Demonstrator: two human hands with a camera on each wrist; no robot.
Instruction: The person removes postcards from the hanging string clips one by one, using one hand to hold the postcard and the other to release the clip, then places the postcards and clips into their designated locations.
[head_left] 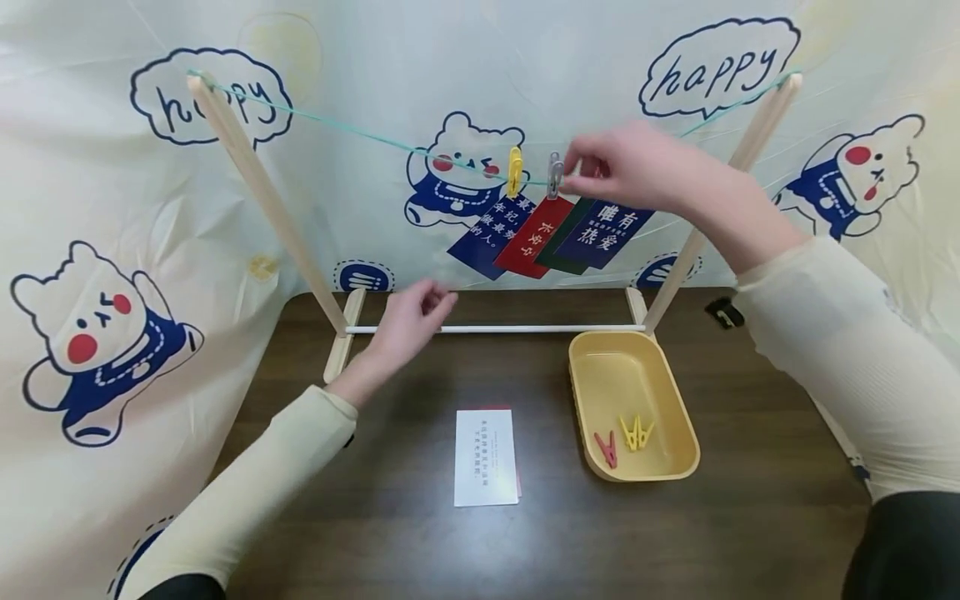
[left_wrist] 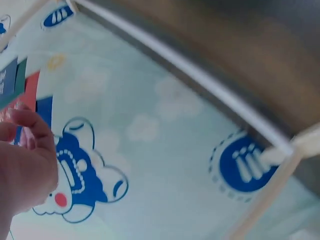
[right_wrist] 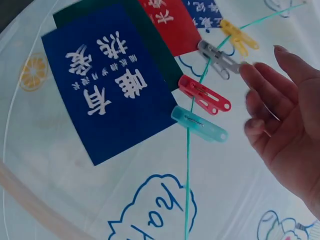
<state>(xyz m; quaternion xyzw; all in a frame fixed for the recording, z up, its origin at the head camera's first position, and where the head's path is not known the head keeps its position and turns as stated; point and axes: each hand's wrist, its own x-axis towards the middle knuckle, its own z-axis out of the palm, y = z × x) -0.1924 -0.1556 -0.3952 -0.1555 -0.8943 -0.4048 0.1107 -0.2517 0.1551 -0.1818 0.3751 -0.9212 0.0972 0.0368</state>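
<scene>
My right hand is up at the line, its fingertips right at the grey clothespin. In the right wrist view its thumb and fingers stand apart with nothing between them. The grey clothespin holds a red card on the green string. A yellow clothespin holds a blue card beside it. A red clothespin grips a dark green card, and a teal clothespin a larger-looking blue card. My left hand, loosely curled and holding nothing, hovers lower left of the cards.
Wooden posts carry the string, with a white rod between their feet. A yellow tray on the table holds yellow clothespins and a red clothespin. Left of it lies a white card over something red.
</scene>
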